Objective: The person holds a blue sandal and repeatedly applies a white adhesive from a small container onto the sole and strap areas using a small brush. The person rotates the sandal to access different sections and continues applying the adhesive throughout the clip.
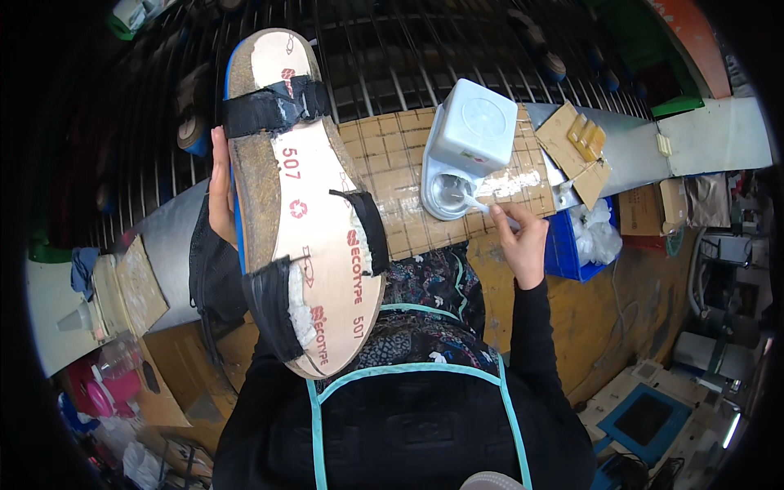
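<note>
- Right hand, yours: grip pinching a white-handled applicator, its tip at the round metal cup of a white dispenser.
- Handling advice: you would do well to wipe any surplus against the cup's rim, so that nothing drips on the cardboard sheet beneath.
- Left hand, yours: grip grasping the sandal at its left edge; thumb hidden.
- Steadiness: a firm hold with fingertips off the sole face seems best.
- Sandal, location: raised in front of you, left of the dispenser, sole face toward your view.
- Sandal, look: pale, red-printed centre panel; rough brown border; blue along the left edge; black straps folded over the edges, whitish fluff beside the nearer ones.
</note>
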`<state>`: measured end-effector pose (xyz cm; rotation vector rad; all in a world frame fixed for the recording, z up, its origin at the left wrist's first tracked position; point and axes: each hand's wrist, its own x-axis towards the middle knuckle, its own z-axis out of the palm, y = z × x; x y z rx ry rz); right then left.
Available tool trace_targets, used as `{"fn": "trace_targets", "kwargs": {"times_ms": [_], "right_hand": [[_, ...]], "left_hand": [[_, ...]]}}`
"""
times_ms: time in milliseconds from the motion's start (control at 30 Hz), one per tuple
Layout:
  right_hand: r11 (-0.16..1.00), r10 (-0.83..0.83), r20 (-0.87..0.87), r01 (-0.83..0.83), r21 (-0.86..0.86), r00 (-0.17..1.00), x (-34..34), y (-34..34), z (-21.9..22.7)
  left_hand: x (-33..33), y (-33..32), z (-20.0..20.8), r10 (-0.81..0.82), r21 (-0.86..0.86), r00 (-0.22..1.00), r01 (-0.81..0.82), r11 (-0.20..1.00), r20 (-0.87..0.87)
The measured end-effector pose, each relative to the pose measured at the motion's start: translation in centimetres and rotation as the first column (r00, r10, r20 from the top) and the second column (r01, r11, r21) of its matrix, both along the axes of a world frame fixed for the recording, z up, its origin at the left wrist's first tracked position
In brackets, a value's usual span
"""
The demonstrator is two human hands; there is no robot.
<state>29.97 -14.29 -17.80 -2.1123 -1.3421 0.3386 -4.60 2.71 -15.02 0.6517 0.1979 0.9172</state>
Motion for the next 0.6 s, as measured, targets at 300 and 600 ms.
{"fn": "trace_targets", "kwargs": {"times_ms": [300, 600], "right_hand": [[0.999, -0.045, -0.819, 0.016, -0.043, 0.573, 0.5, 0.9, 0.1], [0.751, 0.206, -0.040, -0.132, 0.647, 0.978, -6.0, 4.9, 8.4]], "left_hand": [[7.7, -1.4, -4.0, 0.969, 0.934, 0.163, -0.335, -0.125, 0.188], [9.8, -0.1, -1.3, 0.941, 0.922, 0.154, -0.300, -0.246, 0.302]]}}
